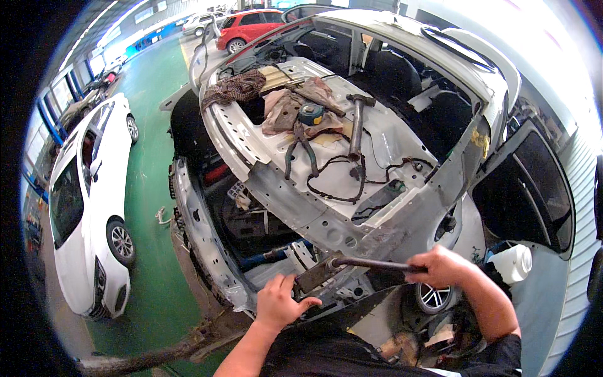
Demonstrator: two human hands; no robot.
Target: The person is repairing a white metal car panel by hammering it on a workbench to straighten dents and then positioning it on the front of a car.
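My right hand (pixel 438 266) is closed around the dark handle of what looks like a hammer (pixel 377 264), held nearly level. Its far end meets a flat, dark rectangular metal block (pixel 314 278) at the car body's torn lower edge. My left hand (pixel 279 303) has its fingers at the block's left end and its thumb stretched out below it; the palm side is hidden. In front of me is the stripped grey car body (pixel 295 210). On its panel lie another hammer (pixel 357 129), pliers (pixel 301 152), a tape measure (pixel 311 114) and black wiring (pixel 339 196).
A checked cloth (pixel 235 88) and brown rags (pixel 282 107) lie on the panel. A bent metal beam (pixel 207 237) with a jagged edge runs along the left. Right of me are a wheel (pixel 433 296), a white jug (pixel 512 262) and an open door (pixel 531 188). A white car (pixel 94 188) stands left.
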